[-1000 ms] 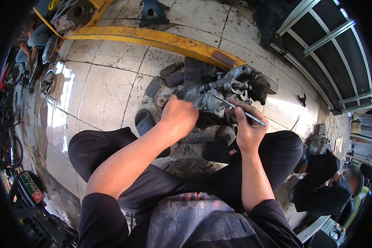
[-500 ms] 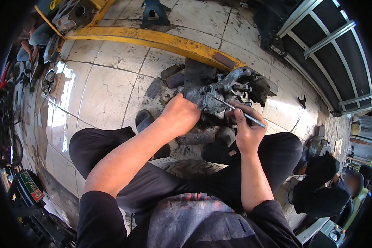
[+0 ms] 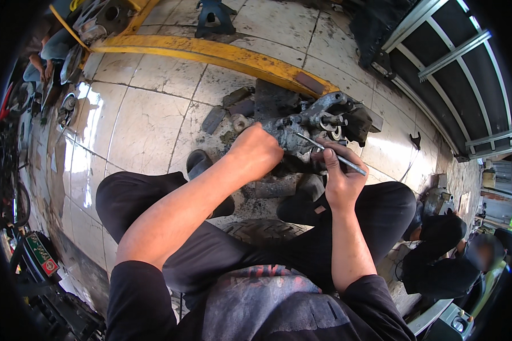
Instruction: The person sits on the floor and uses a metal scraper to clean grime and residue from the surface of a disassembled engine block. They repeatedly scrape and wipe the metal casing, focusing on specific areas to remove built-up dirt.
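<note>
A grey, greasy metal casting (image 3: pixel 293 136) with round bores and a protruding shaft rests on the floor before my feet. My left hand (image 3: pixel 256 150) is closed in a fist at the casting's left side; whatever its fingers hold is hidden. Between the thumb and fingers of my right hand (image 3: pixel 342 170) is a slim metal rod (image 3: pixel 351 164), gripped near its back end. Its thin tip points up and left, at the casting's surface. A small round metal ring (image 3: pixel 240 122) lies just beyond my left hand.
Dark blocks (image 3: pixel 213 120) lie left of the casting. A yellow steel frame (image 3: pixel 205 55) crosses the floor beyond it, with a blue stand (image 3: pixel 215 20) farther back. Another person (image 3: pixel 444 256) sits at the right; someone else's hands (image 3: pixel 42 65) show at the far left.
My left fist has shifted slightly right and away from me along the casting, with the wrist turned a little. My right hand and the rod stay nearly in place.
</note>
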`<state>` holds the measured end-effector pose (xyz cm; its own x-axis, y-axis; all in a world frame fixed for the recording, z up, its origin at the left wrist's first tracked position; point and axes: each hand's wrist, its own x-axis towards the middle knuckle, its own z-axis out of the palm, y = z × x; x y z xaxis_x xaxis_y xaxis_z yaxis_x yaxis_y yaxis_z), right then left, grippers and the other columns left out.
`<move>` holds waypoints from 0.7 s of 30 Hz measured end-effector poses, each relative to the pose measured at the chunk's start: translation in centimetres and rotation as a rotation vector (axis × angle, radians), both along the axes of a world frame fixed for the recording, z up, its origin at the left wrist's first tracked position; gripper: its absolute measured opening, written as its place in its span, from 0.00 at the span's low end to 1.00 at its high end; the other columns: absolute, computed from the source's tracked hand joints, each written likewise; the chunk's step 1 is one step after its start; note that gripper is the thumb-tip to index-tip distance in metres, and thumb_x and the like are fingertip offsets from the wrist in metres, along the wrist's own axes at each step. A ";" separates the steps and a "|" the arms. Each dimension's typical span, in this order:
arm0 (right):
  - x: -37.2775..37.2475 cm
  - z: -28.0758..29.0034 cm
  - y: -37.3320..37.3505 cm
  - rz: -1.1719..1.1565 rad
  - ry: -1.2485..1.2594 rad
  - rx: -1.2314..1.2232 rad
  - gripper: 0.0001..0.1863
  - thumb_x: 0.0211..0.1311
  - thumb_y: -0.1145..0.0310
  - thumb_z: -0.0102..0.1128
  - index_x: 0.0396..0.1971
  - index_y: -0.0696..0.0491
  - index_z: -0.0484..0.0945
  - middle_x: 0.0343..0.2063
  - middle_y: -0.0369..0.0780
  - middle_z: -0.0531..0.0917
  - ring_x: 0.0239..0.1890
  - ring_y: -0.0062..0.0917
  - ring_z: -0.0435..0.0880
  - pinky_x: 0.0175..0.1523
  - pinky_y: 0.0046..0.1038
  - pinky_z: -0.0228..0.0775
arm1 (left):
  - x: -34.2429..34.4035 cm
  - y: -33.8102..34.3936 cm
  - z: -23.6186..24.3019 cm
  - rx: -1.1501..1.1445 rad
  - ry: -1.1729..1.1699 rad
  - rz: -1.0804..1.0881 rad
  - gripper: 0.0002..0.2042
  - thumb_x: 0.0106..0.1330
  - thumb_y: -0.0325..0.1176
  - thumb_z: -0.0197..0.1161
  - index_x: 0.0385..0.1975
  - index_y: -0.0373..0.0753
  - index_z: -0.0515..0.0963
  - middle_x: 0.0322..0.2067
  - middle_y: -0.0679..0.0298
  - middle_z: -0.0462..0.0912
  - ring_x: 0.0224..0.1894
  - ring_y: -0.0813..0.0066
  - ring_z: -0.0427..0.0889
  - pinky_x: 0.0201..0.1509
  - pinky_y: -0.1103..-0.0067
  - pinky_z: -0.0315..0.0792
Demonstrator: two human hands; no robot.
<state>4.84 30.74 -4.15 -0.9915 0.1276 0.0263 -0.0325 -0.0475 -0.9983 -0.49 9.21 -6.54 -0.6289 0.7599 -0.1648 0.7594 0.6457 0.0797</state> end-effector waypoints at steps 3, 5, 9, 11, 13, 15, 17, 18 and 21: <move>0.0 0.0 0.1 -0.005 -0.011 -0.003 0.09 0.74 0.77 0.65 0.46 0.67 0.85 0.46 0.48 0.90 0.39 0.26 0.90 0.49 0.25 0.83 | -0.3 -1.1 0.0 0.044 -0.015 -0.029 0.01 0.49 0.30 0.72 0.22 0.46 0.88 0.26 0.61 0.89 0.35 0.63 0.91 0.42 0.68 0.78; 0.0 -0.2 0.3 -0.008 -0.021 -0.036 0.09 0.74 0.77 0.65 0.46 0.67 0.85 0.46 0.48 0.90 0.39 0.27 0.91 0.49 0.25 0.83 | -0.5 -2.6 0.5 0.005 -0.138 0.045 0.03 0.48 0.29 0.73 0.23 0.43 0.88 0.27 0.58 0.89 0.37 0.61 0.91 0.42 0.67 0.80; -0.1 0.1 0.1 0.003 0.028 -0.027 0.09 0.74 0.77 0.65 0.46 0.67 0.85 0.44 0.47 0.90 0.39 0.28 0.91 0.49 0.25 0.83 | -0.1 -2.9 3.7 -0.083 -0.428 0.188 0.21 0.56 0.32 0.73 0.52 0.54 0.90 0.36 0.55 0.88 0.46 0.53 0.88 0.48 0.60 0.78; 0.0 0.0 0.3 0.000 0.019 -0.022 0.09 0.74 0.77 0.65 0.46 0.67 0.85 0.43 0.47 0.90 0.39 0.28 0.91 0.48 0.25 0.83 | 0.2 -3.3 4.6 0.010 -0.528 0.323 0.18 0.61 0.32 0.71 0.52 0.51 0.89 0.36 0.52 0.88 0.46 0.51 0.87 0.50 0.58 0.78; -0.1 0.0 0.4 0.000 0.016 -0.026 0.09 0.74 0.77 0.65 0.46 0.67 0.85 0.43 0.47 0.90 0.39 0.28 0.91 0.48 0.25 0.83 | 0.4 -3.9 4.5 0.084 -0.599 0.457 0.14 0.65 0.31 0.69 0.50 0.46 0.88 0.36 0.49 0.88 0.46 0.49 0.87 0.50 0.57 0.77; 0.0 0.0 0.4 0.004 0.013 -0.039 0.09 0.74 0.77 0.65 0.46 0.67 0.85 0.44 0.47 0.90 0.39 0.28 0.91 0.49 0.25 0.83 | 1.0 -4.5 3.0 0.137 -0.645 0.591 0.10 0.69 0.31 0.67 0.47 0.40 0.87 0.36 0.47 0.88 0.45 0.46 0.86 0.49 0.57 0.77; 0.2 0.1 0.5 0.001 -0.001 -0.060 0.09 0.74 0.77 0.65 0.46 0.67 0.85 0.44 0.46 0.90 0.39 0.28 0.91 0.49 0.25 0.83 | 2.0 -5.2 1.0 0.293 -0.661 0.624 0.07 0.70 0.29 0.65 0.43 0.36 0.85 0.35 0.44 0.87 0.43 0.42 0.85 0.46 0.58 0.76; 0.2 0.1 0.5 0.002 -0.009 -0.071 0.09 0.74 0.77 0.65 0.46 0.67 0.85 0.44 0.46 0.90 0.39 0.28 0.91 0.49 0.26 0.83 | 2.7 -5.3 0.1 0.370 -0.669 0.642 0.06 0.70 0.29 0.64 0.41 0.33 0.84 0.34 0.42 0.86 0.42 0.40 0.85 0.45 0.58 0.76; 0.2 0.1 0.6 0.012 0.017 -0.044 0.09 0.74 0.77 0.65 0.46 0.67 0.85 0.44 0.47 0.90 0.39 0.28 0.91 0.49 0.26 0.83 | 4.6 -4.9 -2.0 0.571 -0.770 0.693 0.07 0.71 0.28 0.64 0.39 0.30 0.81 0.32 0.39 0.83 0.40 0.34 0.82 0.42 0.58 0.75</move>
